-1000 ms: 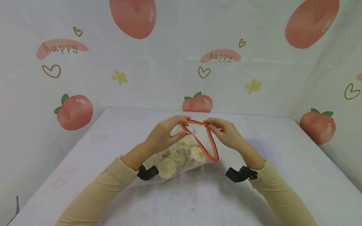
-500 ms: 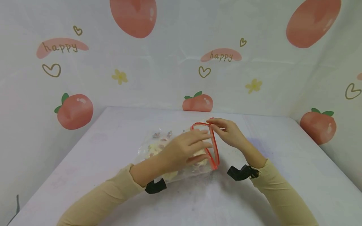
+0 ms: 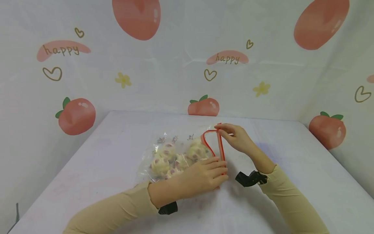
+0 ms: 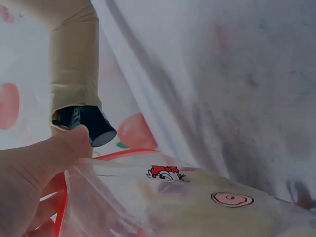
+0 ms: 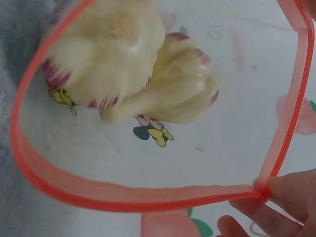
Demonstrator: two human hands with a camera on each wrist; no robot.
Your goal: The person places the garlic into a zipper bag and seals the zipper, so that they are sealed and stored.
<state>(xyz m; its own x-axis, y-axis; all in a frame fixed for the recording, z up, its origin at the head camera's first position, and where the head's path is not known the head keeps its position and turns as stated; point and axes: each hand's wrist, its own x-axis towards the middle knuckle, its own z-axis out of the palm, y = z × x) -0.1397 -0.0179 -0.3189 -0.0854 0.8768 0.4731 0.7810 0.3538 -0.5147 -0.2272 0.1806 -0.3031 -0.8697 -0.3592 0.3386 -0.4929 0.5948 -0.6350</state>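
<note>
A clear zip bag with a red-edged mouth [image 3: 220,144] lies in the middle of the table, its mouth spread wide toward the right. Several cream garlic bulbs [image 3: 160,166] with purple streaks show through the plastic. My right hand [image 3: 238,139] pinches the far corner of the red edge between thumb and fingers. Across the near corner of the mouth reaches my left hand [image 3: 200,178], fingers spread and fairly straight over the red strip. The left wrist view shows its thumb [image 4: 76,140] by the corner and its other fingers partly behind the strip.
The white table [image 3: 96,162] runs back to a cloth backdrop [image 3: 163,65] printed with peaches, hearts and flowers. Black wrist mounts [image 3: 249,178] sit below the cuffs of both beige sleeves. Cartoon prints mark the bag's plastic.
My left hand has let go of the far side of the bag's mouth and moved to its near corner. The bag has settled lower and flatter. My right hand keeps its pinch.
</note>
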